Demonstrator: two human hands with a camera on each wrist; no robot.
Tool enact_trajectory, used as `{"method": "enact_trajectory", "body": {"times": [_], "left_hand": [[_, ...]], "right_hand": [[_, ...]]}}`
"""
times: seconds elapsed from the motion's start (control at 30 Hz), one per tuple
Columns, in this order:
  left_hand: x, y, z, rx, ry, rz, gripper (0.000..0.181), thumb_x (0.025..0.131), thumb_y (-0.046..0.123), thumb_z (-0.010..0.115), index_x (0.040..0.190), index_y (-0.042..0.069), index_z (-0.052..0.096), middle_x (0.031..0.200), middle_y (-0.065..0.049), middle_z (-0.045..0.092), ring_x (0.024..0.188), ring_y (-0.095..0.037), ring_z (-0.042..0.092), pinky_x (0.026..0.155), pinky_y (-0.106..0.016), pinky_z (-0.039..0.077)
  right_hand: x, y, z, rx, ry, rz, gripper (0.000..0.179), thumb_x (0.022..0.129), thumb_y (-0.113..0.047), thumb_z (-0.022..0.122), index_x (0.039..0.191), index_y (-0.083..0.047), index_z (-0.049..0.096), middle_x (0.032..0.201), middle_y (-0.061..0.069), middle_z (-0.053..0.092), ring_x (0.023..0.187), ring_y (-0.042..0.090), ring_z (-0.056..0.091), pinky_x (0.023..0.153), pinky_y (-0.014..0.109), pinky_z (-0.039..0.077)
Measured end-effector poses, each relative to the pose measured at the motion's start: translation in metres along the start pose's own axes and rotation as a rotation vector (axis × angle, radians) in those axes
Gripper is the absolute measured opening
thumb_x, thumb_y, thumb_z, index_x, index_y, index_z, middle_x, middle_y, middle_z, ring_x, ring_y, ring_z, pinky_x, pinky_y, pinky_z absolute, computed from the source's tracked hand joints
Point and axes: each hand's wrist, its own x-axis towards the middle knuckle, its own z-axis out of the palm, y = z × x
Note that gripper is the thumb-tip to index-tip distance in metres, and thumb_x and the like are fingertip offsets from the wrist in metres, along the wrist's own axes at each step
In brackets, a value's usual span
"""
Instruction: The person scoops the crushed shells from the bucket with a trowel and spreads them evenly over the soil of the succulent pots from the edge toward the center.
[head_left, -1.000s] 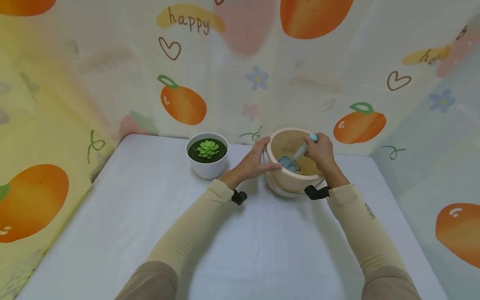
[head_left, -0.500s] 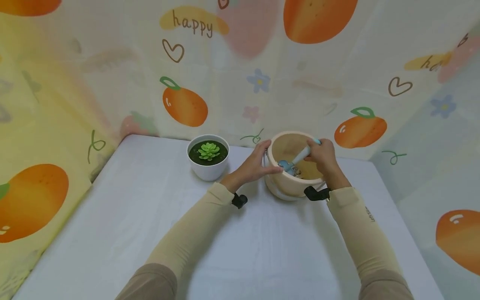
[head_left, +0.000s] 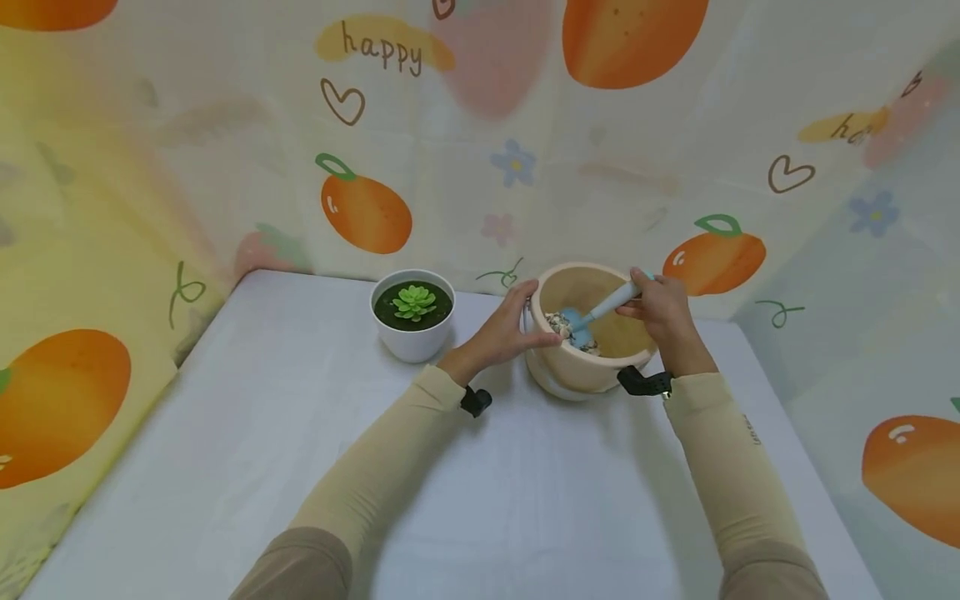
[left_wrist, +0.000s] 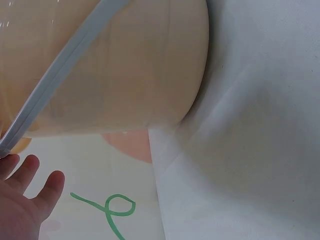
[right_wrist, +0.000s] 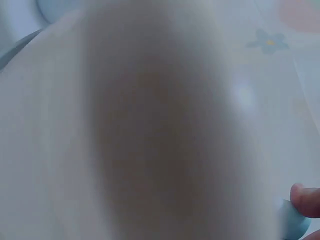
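Head view showed the bucket [head_left: 576, 371] right of centre, the left hand [head_left: 504, 330] touching it with spread fingers, the right hand [head_left: 666, 310] grasping the scoop [head_left: 613, 302]. Pale pieces [head_left: 558, 323] could spill if the scoop rose tilted; the bucket, perhaps lightly steadied, might slide.

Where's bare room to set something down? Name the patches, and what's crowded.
Bare white tabletop: left of the potted succulent and left sleeve; also between the left sleeve and right sleeve, before the cream bucket. Crowded: the bucket, left hand at its rim, right hand holding the blue shovel inside.
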Motion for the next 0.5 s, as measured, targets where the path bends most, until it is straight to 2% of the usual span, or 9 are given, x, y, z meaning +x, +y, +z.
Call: {"method": "enact_trajectory", "body": {"times": [0.1, 0.23, 0.33, 0.5], "left_hand": [[0.0011, -0.0009, -0.0005, 0.01, -0.008, 0.018, 0.101, 0.081, 0.039, 0.078, 0.155, 0.007, 0.018, 0.161, -0.012, 0.019, 0.15, -0.025, 0.021, 0.122, -0.04, 0.022], [-0.0003, -0.0007, -0.0016, 0.0, 0.006, 0.015, 0.101, 0.08, 0.037, 0.079, 0.155, 0.007, 0.019, 0.161, -0.012, 0.02, 0.15, -0.026, 0.021, 0.122, -0.042, 0.022], [-0.0013, -0.001, -0.0022, -0.004, 0.011, 0.009, 0.101, 0.079, 0.036, 0.08, 0.155, 0.008, 0.019, 0.162, -0.011, 0.019, 0.15, -0.027, 0.021, 0.121, -0.043, 0.023], [-0.0011, -0.0012, -0.0023, -0.009, -0.015, 0.008, 0.102, 0.08, 0.04, 0.079, 0.156, 0.01, 0.017, 0.162, -0.01, 0.017, 0.151, -0.026, 0.019, 0.121, -0.043, 0.022]], "right_hand": [[0.0014, -0.0024, -0.0049, 0.112, 0.006, 0.026, 0.036, 0.102, -0.027, 0.048, 0.119, 0.005, 0.045, 0.069, 0.002, 0.059, 0.06, 0.008, 0.068, 0.059, 0.024, 0.058], [0.004, -0.0039, -0.006, 0.19, 0.002, 0.039, 0.025, 0.1, -0.027, 0.052, 0.106, -0.002, 0.047, 0.074, 0.004, 0.059, 0.065, 0.011, 0.07, 0.063, 0.028, 0.059], [0.0058, -0.0051, -0.0062, 0.224, 0.005, 0.057, 0.025, 0.099, -0.027, 0.054, 0.105, -0.004, 0.048, 0.082, 0.006, 0.057, 0.068, 0.012, 0.07, 0.066, 0.031, 0.06], [0.007, -0.0084, -0.0098, 0.313, 0.026, 0.101, 0.022, 0.099, -0.024, 0.052, 0.107, -0.004, 0.046, 0.086, 0.009, 0.054, 0.068, 0.015, 0.068, 0.062, 0.035, 0.06]]}}
